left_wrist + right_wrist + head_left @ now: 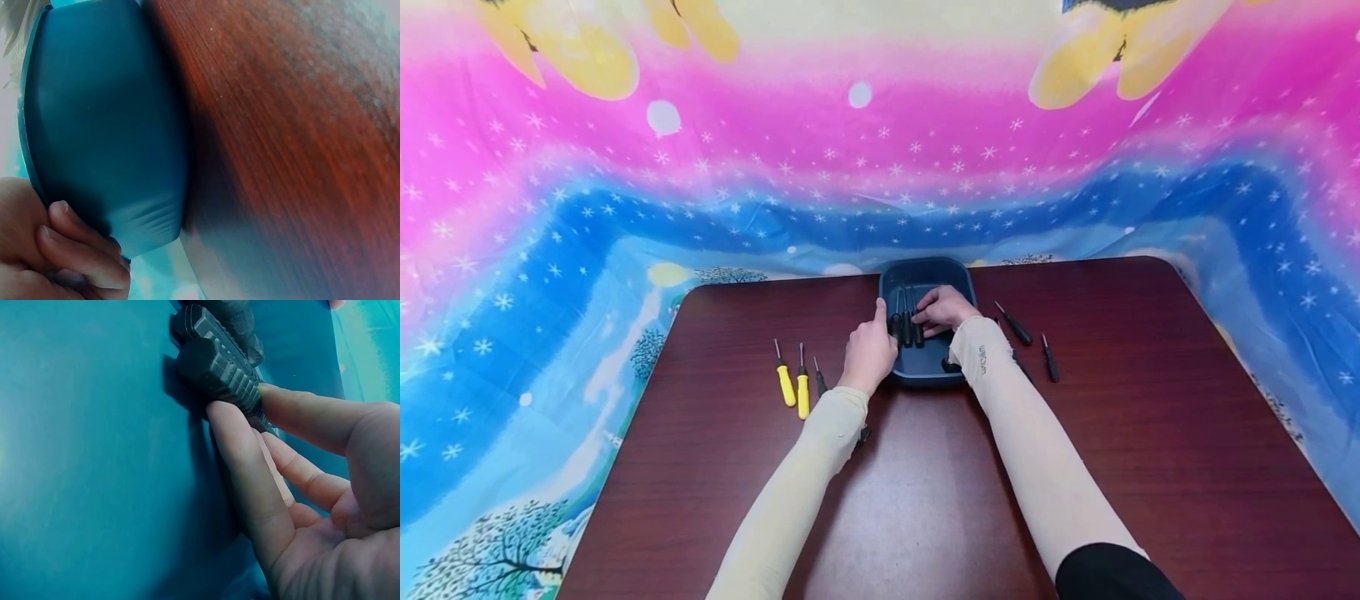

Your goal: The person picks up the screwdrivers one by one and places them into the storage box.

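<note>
A black screwdriver with a ribbed handle [219, 372] is pinched by the right hand [947, 308] inside the dark blue-green, rounded rectangular box [927, 382], beside other black-handled screwdrivers [907, 330]. The left hand [868, 352] is placed at the box's left side with bent fingers, but whether anything is gripped by it cannot be told. On the reddish-brown wood-grained tabletop [1150, 417], two yellow-handled screwdrivers [786, 386] are seen to the left.

A table [1150, 433] (reddish-brown, wood-grained) bears a dark bin [925, 365], two yellow screwdrivers [803, 393] and black ones [1019, 330].
</note>
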Demonstrator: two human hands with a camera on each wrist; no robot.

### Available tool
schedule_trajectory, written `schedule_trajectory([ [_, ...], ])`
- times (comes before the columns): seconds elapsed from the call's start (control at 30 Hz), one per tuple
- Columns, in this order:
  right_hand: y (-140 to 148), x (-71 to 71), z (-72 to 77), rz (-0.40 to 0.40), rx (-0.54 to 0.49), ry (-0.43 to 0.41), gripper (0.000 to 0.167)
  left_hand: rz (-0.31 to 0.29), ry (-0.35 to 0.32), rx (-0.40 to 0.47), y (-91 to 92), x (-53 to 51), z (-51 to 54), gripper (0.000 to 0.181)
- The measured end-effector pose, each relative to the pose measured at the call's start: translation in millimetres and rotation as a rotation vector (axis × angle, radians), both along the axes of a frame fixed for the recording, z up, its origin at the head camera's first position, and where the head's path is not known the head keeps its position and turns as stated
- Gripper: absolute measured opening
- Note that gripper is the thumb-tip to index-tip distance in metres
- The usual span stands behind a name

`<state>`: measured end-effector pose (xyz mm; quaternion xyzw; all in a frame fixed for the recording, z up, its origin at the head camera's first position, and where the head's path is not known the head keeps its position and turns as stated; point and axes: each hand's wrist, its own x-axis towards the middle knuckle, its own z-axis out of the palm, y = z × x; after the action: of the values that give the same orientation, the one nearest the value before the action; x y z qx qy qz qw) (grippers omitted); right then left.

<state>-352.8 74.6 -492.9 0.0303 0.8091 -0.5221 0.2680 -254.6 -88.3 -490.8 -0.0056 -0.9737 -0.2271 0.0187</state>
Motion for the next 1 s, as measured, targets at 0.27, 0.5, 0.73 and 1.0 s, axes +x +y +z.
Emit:
schedule_trajectory([
  [0.27,0.1,0.2,-1.6,0.001,-0.004,-0.002,0.034,-0.004,-0.005,0.001,-1.3,0.9,0.2,0.071],
  [0.5,1.0,-0.5,-2.7,0.002,-0.005,-0.011,0.036,-0.003,0.012,-0.006,-0.1,1.5,-1.2,0.071],
  [0.73,2.4,-2.1,-2.7,0.005,0.020,-0.018,0.034,-0.008,0.035,-0.013,1.4,0.6,-4.5,0.070],
  [1.0,0.1,-3.8,-0.8,0.012,0.014,-0.020,0.035,-0.006,0.028,-0.022,-0.2,0.0,-2.7,0.071],
])
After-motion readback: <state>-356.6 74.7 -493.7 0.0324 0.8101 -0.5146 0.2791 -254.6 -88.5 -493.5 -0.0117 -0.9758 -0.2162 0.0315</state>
